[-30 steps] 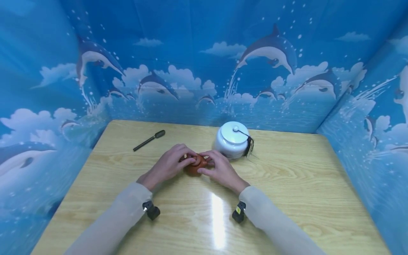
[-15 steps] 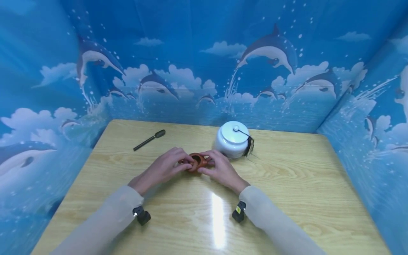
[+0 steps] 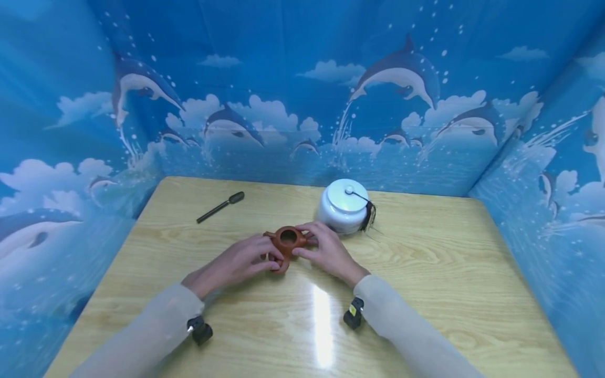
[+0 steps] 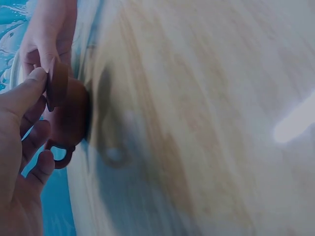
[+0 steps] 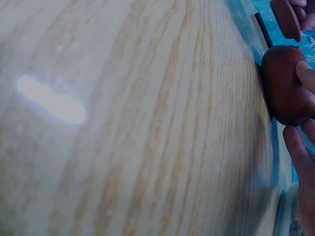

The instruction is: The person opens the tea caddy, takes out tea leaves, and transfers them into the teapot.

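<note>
A reddish-brown clay teapot (image 3: 292,251) sits on the table, its round mouth uncovered and facing up. My left hand (image 3: 243,260) pinches the teapot lid (image 3: 282,265) between thumb and fingers, just in front of the pot and to its left. In the left wrist view the lid (image 4: 59,84) is tilted on edge beside the pot body (image 4: 75,115), with a looped handle (image 4: 64,161) below. My right hand (image 3: 328,253) holds the pot's right side, thumb at the front and fingers behind; they partly cover that side. The right wrist view shows the thumb (image 5: 306,76) against the body.
A white lidded jar (image 3: 336,218) with a dark tassel (image 3: 369,216) stands just behind my right hand. At the back left lies a slim dark tool (image 3: 220,207) with an oval end. A dolphin-print curtain (image 3: 283,115) encloses the table's back and sides.
My left hand has lifted the lid off the teapot and drawn it left and toward me, uncovering the pot's mouth. My right hand has stayed on the pot.
</note>
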`<action>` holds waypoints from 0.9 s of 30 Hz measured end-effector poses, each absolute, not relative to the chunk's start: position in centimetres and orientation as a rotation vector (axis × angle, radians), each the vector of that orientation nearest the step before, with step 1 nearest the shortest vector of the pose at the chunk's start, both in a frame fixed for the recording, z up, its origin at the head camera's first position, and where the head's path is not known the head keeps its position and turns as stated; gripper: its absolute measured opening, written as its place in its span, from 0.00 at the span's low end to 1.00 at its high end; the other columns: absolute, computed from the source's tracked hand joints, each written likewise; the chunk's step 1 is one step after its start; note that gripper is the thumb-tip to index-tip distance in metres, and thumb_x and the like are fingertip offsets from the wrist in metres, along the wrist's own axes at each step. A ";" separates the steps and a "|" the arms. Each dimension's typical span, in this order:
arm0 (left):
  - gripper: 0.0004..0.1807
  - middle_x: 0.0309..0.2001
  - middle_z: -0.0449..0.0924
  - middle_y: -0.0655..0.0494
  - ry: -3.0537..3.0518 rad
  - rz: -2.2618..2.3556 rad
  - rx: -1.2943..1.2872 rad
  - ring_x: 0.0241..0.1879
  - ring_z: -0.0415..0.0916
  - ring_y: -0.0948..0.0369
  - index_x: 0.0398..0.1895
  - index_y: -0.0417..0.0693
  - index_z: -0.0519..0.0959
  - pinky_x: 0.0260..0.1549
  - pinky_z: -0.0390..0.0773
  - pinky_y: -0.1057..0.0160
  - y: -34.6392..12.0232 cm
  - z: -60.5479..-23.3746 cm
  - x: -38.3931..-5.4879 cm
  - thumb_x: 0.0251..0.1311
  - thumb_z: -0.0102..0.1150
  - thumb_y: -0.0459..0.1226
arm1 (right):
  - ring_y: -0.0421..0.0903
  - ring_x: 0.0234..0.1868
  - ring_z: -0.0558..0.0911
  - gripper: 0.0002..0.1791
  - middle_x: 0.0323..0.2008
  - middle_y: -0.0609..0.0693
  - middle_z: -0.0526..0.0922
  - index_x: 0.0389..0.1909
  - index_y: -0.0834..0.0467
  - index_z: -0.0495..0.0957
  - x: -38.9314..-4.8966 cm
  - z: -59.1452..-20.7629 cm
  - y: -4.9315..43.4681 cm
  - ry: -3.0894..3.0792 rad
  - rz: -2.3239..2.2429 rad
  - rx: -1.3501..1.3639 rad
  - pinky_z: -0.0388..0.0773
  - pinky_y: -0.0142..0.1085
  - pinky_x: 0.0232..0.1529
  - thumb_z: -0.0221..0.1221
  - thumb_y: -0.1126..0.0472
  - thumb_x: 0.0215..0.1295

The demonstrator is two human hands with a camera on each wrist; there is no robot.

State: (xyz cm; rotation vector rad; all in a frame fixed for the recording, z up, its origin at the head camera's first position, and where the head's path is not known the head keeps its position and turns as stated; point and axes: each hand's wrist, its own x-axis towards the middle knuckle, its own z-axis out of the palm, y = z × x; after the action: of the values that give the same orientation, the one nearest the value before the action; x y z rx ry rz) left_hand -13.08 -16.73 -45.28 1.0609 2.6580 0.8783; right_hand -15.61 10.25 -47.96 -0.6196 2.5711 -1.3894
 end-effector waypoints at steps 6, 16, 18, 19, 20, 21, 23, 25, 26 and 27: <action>0.11 0.59 0.87 0.62 2.621 0.883 1.064 0.62 0.82 0.59 0.55 0.61 0.87 0.67 0.81 0.47 -17.0 -46.2 -12.6 0.74 0.68 0.45 | 0.49 0.59 0.87 0.34 0.63 0.51 0.81 0.72 0.54 0.79 -15.6 -48.0 10.2 2.569 -1.391 -0.604 0.85 0.36 0.63 0.77 0.57 0.66; 0.10 0.58 0.87 0.62 2.609 0.843 1.058 0.61 0.82 0.60 0.55 0.61 0.87 0.67 0.81 0.48 -17.1 -47.5 -12.2 0.75 0.66 0.46 | 0.48 0.60 0.87 0.34 0.62 0.51 0.81 0.71 0.54 0.79 -15.7 -48.0 10.3 2.570 -1.398 -0.611 0.84 0.35 0.64 0.78 0.57 0.65; 0.10 0.56 0.87 0.64 2.610 0.842 1.058 0.59 0.82 0.62 0.55 0.61 0.87 0.66 0.82 0.50 -17.1 -47.7 -12.2 0.75 0.66 0.46 | 0.48 0.59 0.87 0.34 0.62 0.51 0.81 0.71 0.54 0.79 -15.7 -48.1 10.3 2.570 -1.405 -0.615 0.84 0.35 0.64 0.78 0.57 0.65; 0.10 0.54 0.87 0.64 2.611 0.847 1.062 0.58 0.82 0.63 0.55 0.60 0.87 0.64 0.82 0.50 -17.1 -47.8 -12.2 0.75 0.66 0.46 | 0.48 0.59 0.87 0.34 0.62 0.51 0.81 0.71 0.55 0.79 -15.7 -48.1 10.3 2.571 -1.408 -0.617 0.84 0.34 0.64 0.78 0.57 0.65; 0.10 0.54 0.87 0.65 2.613 0.849 1.064 0.57 0.82 0.63 0.55 0.60 0.87 0.64 0.83 0.51 -17.2 -47.9 -12.2 0.75 0.66 0.46 | 0.49 0.59 0.87 0.34 0.62 0.52 0.81 0.71 0.55 0.79 -15.7 -48.1 10.3 2.572 -1.414 -0.622 0.84 0.35 0.63 0.78 0.57 0.65; 0.10 0.54 0.87 0.65 2.618 0.850 1.070 0.57 0.82 0.63 0.55 0.60 0.87 0.63 0.83 0.51 -17.2 -48.0 -12.2 0.75 0.67 0.46 | 0.49 0.59 0.87 0.34 0.61 0.52 0.81 0.71 0.55 0.79 -15.7 -48.1 10.3 2.574 -1.415 -0.626 0.84 0.35 0.63 0.78 0.57 0.65; 0.11 0.53 0.87 0.65 2.624 0.853 1.078 0.56 0.82 0.64 0.55 0.60 0.87 0.63 0.83 0.52 -17.2 -48.1 -12.2 0.75 0.67 0.46 | 0.49 0.59 0.87 0.34 0.61 0.52 0.81 0.71 0.55 0.79 -15.7 -48.0 10.3 2.577 -1.416 -0.627 0.85 0.35 0.63 0.78 0.58 0.65; 0.11 0.54 0.87 0.65 2.631 0.851 1.087 0.56 0.82 0.64 0.56 0.60 0.87 0.62 0.83 0.52 -17.2 -48.1 -12.2 0.74 0.67 0.46 | 0.49 0.59 0.87 0.34 0.61 0.52 0.81 0.71 0.55 0.79 -15.6 -48.0 10.3 2.577 -1.416 -0.625 0.85 0.36 0.63 0.78 0.58 0.65; 0.12 0.54 0.87 0.65 2.636 0.848 1.090 0.56 0.82 0.64 0.56 0.60 0.87 0.62 0.83 0.52 -17.2 -48.1 -12.2 0.74 0.67 0.47 | 0.49 0.59 0.87 0.34 0.62 0.51 0.81 0.71 0.55 0.79 -15.6 -48.0 10.3 2.576 -1.413 -0.620 0.85 0.36 0.63 0.78 0.58 0.65; 0.12 0.54 0.87 0.65 2.637 0.848 1.086 0.56 0.82 0.64 0.56 0.60 0.87 0.62 0.84 0.52 -17.1 -48.1 -12.1 0.75 0.67 0.47 | 0.49 0.59 0.87 0.34 0.62 0.51 0.81 0.71 0.55 0.79 -15.6 -48.0 10.3 2.573 -1.411 -0.612 0.84 0.36 0.64 0.78 0.57 0.65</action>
State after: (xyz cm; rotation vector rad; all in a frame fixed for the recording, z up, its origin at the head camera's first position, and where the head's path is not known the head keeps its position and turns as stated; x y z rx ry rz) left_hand -12.14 -17.14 -48.09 1.0862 2.6371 0.8484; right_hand -15.59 10.34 -47.99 -0.6121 2.5733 -1.4106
